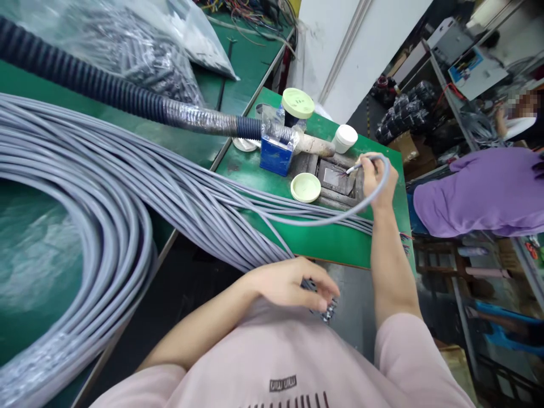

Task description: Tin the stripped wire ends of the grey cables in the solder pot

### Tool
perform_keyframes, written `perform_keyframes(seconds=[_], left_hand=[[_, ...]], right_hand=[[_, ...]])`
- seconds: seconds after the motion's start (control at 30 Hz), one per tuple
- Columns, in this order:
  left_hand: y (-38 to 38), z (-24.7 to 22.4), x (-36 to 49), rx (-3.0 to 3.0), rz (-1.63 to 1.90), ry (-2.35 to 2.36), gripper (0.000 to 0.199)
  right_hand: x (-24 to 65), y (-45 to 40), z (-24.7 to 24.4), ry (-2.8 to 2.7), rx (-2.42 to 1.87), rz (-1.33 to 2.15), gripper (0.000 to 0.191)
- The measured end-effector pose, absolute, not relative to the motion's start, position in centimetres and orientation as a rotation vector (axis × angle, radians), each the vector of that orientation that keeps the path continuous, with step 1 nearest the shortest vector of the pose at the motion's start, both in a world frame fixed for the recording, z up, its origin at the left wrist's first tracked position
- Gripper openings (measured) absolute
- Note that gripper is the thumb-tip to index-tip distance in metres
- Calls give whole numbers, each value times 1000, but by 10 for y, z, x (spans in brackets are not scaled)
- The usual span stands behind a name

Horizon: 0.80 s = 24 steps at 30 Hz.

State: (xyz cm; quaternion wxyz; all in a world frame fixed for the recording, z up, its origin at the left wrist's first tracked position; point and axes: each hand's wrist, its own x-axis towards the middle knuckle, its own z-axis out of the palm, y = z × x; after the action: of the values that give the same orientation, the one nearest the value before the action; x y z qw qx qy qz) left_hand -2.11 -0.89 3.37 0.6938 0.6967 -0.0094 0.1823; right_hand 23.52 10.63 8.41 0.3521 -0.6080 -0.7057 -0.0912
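My right hand (380, 178) pinches a grey cable (340, 218) near its end, and the cable loops back over the wrist. Its stripped tip, with fine dark wires, points left over a small grey metal block (338, 177) with a light square surface. My left hand (297, 283) hovers low in front of my body, its fingers loosely bent and apart. Below its fingers are dark and silvery small pieces (329, 310) that I cannot make out clearly. A thick bundle of grey cables (191, 198) runs across the bench from the left, partly passing behind my left hand.
A ribbed black hose (106, 82) ends in a taped nozzle by a blue box (275, 156). Around the block stand an open pale tub lid (305, 187), a white jar (345, 137) and a lidded tub (298, 103). A person in purple (484, 192) is at the right.
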Motion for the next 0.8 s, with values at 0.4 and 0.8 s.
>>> perform_keyframes(seconds=[0.4,0.8], left_hand=[[-18,11,7,671,815,265,33],[-29,3,18,465,779,297,31]], right_hand=[[184,-81,67,-2037,-939,-9,34],[179,-110,34,-2066,-1021,54,38]])
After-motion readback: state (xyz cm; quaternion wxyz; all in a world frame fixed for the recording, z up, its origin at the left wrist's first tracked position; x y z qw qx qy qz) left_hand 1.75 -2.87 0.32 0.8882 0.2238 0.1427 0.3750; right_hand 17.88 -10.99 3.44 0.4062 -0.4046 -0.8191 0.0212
